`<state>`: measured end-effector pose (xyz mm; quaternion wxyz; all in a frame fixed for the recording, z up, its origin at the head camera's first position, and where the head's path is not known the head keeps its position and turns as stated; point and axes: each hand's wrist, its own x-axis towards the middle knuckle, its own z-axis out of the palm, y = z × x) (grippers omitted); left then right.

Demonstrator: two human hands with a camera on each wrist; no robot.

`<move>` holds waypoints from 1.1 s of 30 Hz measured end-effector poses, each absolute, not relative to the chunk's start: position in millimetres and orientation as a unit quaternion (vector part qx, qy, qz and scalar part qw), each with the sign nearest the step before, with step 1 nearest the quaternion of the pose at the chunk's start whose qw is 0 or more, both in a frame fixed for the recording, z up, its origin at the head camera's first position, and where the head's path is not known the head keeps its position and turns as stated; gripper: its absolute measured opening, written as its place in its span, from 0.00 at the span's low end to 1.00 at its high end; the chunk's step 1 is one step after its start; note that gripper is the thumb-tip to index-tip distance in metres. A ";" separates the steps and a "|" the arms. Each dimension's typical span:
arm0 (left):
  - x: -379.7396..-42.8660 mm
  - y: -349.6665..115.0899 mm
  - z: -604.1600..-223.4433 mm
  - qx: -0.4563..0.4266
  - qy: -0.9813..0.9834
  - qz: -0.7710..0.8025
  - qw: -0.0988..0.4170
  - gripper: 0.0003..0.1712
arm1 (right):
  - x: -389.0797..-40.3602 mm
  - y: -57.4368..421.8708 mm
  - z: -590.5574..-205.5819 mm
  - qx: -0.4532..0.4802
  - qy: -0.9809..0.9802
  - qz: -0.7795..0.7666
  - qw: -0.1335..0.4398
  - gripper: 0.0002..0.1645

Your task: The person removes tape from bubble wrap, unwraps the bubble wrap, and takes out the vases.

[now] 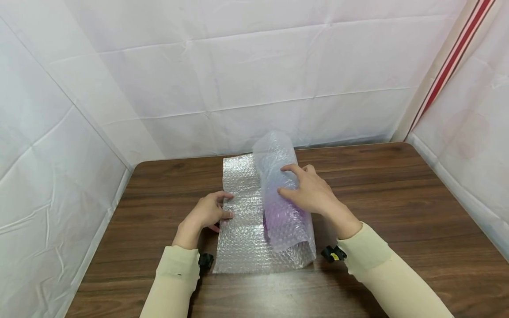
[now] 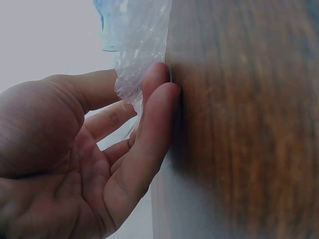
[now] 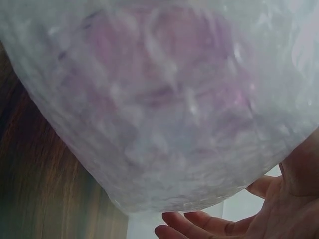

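A sheet of clear bubble wrap [image 1: 240,238] lies on the table, its right part folded over a purple item [image 1: 280,216]. Blurred through the plastic, the pink-purple item [image 3: 164,74] shows in the right wrist view, but its kind stays hidden. At the sheet's left edge, my left hand [image 1: 207,212] pinches the wrap with the thumb above and fingers below. The left wrist view has that wrap edge [image 2: 132,82] between thumb and fingers of the left hand [image 2: 109,154]. My right hand [image 1: 312,192] rests on the folded layer, fingers spread and lightly bent.
The brown wood-grain table [image 1: 397,212] reaches back to a white sheet-covered wall [image 1: 254,75]. More white sheeting stands at both sides. A red-striped strip [image 1: 453,62] runs down the right corner. Black wrist cameras [image 1: 333,254] sit beside the cuffs, low over the table.
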<state>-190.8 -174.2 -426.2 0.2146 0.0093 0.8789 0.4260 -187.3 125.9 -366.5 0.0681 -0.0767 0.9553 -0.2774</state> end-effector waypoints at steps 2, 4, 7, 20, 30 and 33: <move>-191.3 -174.1 -426.5 0.010 0.878 0.427 0.215 0.33 | -187.6 127.9 -366.7 -0.076 0.955 -0.280 0.068 0.37; -191.8 -174.2 -426.6 0.012 0.878 0.428 0.216 0.33 | -188.0 129.9 -367.2 -0.075 0.954 -0.283 0.068 0.37; -192.2 -174.3 -426.1 0.015 0.877 0.427 0.217 0.33 | -188.5 132.4 -367.6 -0.073 0.953 -0.285 0.065 0.37; -193.6 -174.7 -427.5 0.014 0.877 0.428 0.219 0.34 | -188.2 141.0 -366.9 -0.075 0.949 -0.301 0.064 0.35; -193.1 -174.9 -427.1 0.007 0.876 0.429 0.221 0.34 | -188.0 146.6 -367.9 -0.073 0.945 -0.312 0.073 0.35; -192.6 -175.0 -426.9 0.006 0.876 0.429 0.221 0.34 | -187.7 148.4 -368.3 -0.072 0.944 -0.314 0.076 0.35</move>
